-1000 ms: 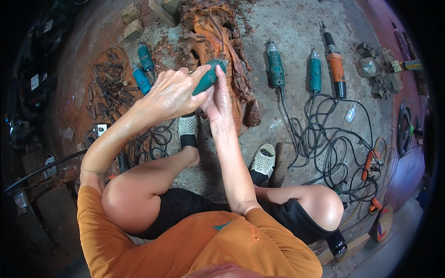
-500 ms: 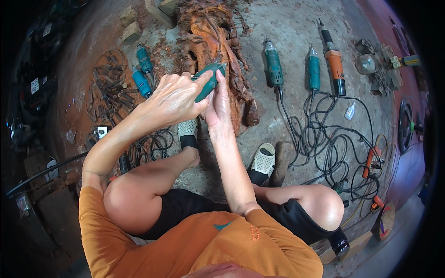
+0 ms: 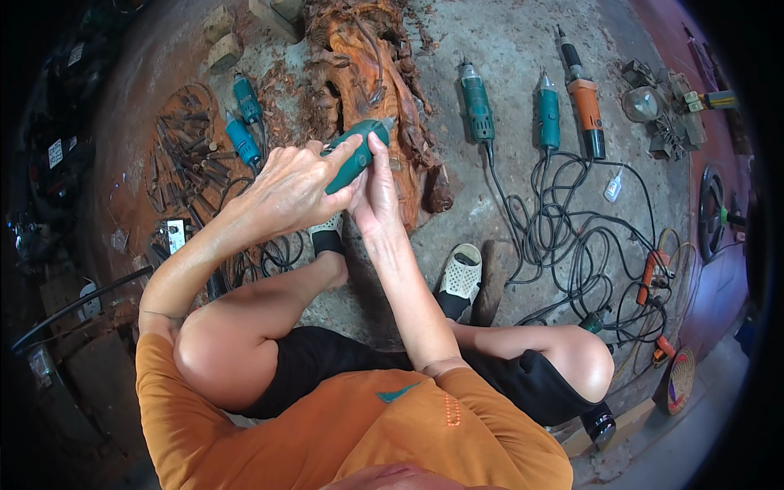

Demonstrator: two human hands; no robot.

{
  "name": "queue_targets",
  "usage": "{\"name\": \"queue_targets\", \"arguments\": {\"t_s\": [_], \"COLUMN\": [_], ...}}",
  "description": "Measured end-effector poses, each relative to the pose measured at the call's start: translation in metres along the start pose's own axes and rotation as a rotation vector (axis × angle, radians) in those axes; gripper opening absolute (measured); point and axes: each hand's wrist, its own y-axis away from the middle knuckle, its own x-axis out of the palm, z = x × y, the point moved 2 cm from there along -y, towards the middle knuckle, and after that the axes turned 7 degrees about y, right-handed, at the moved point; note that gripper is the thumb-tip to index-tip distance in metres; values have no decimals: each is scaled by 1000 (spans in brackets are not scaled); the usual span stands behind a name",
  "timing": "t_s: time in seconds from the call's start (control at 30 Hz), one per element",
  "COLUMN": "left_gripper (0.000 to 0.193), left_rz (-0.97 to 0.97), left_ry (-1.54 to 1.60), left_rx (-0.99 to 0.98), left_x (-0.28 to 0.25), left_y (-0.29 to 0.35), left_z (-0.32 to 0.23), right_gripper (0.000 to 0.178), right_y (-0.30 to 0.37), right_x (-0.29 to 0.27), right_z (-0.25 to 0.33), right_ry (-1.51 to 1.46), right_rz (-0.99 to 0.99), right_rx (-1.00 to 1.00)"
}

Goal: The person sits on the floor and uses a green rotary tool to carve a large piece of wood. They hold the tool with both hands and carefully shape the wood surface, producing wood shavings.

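the left hand (image 3: 296, 186) is closed around the teal power tool (image 3: 359, 152), its index finger (image 3: 346, 149) laid across the upper side of the casing. the right hand (image 3: 377, 194) clasps the same tool from the other side, with its thumb (image 3: 375, 140) against the body near the nose; its other fingers are mostly hidden, so how far they wrap around cannot be told. the tool is held slanted over the near part of the long, gnarled, reddish-brown wood piece (image 3: 359, 53), nose (image 3: 387, 123) toward the upper right. whether the tip touches the grain or hangs just above it does not show from here.

the two-handed hold looks like a sound choice: one hand to carry the body, the other to steady the front. for good control, i would keep the right thumb behind the nose, both wrists loose, and the pressure light and even, letting the tool follow the wood's curves (the ridges and hollows look uneven enough to make a tip skip). it also seems wise to mind the shoes (image 3: 463, 273), since the feet are planted near the work.

to the right of the wood, two corded teal tools (image 3: 478, 110) and an orange tool (image 3: 585, 110) lie side by side on the concrete floor (image 3: 482, 192), above tangled black cords (image 3: 543, 216). keeping that tangle well clear of the elbows would help.
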Motion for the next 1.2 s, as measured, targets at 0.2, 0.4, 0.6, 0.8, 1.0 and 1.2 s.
{"name": "queue_targets", "arguments": {"t_s": [0.2,0.4,0.6,0.8,1.0,1.2], "left_gripper": [70,71,71,70,69,71], "left_rz": [-3,5,30,74,34,39], "left_ry": [15,31,61,176,250,245], "left_rx": [-2,0,4,-8,-28,-23], "left_x": [4,5,7,5,11,25], "left_y": [4,12,19,26,33,32], "left_z": [-2,0,7,19,26,33], "right_gripper": [42,41,40,40,49,46], "right_y": [6,14,19,27,23,27], "right_x": [1,-2,-2,0,-7,-5], "right_z": [0,-6,-11,-21,-26,-22], "right_ry": [14,33,57,69,211,223], "right_rz": [-8,-18,-53,-115,-116,-153], "right_rx": [11,12,23,47,19,28]}}
